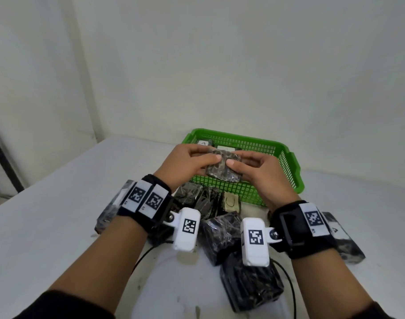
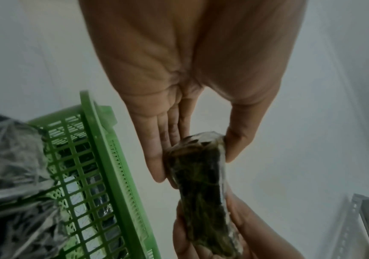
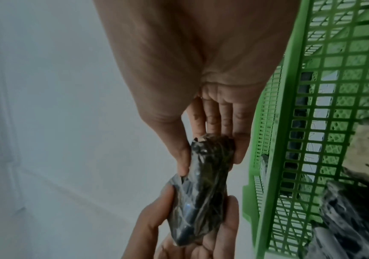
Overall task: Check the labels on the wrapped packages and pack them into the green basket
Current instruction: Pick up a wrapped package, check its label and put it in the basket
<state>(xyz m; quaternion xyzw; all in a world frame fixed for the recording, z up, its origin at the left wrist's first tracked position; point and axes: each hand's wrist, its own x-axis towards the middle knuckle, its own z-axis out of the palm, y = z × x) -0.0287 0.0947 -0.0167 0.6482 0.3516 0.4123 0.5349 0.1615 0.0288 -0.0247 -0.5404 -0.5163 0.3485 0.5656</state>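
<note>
At the centre of the head view, above the green basket's (image 1: 286, 151) near wall, left hand (image 1: 187, 163) and right hand (image 1: 259, 172) pinch opposite ends of a wrapped package (image 1: 222, 170) that looks light, slightly squashy and slick-filmed, so thumb-and-finger end grips seem best.

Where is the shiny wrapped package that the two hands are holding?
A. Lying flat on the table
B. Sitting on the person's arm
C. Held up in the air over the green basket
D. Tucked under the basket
C: the left hand and right hand each pinch one end of the wrapped package, holding it up above the near side of the green basket, clear of the table.
</note>
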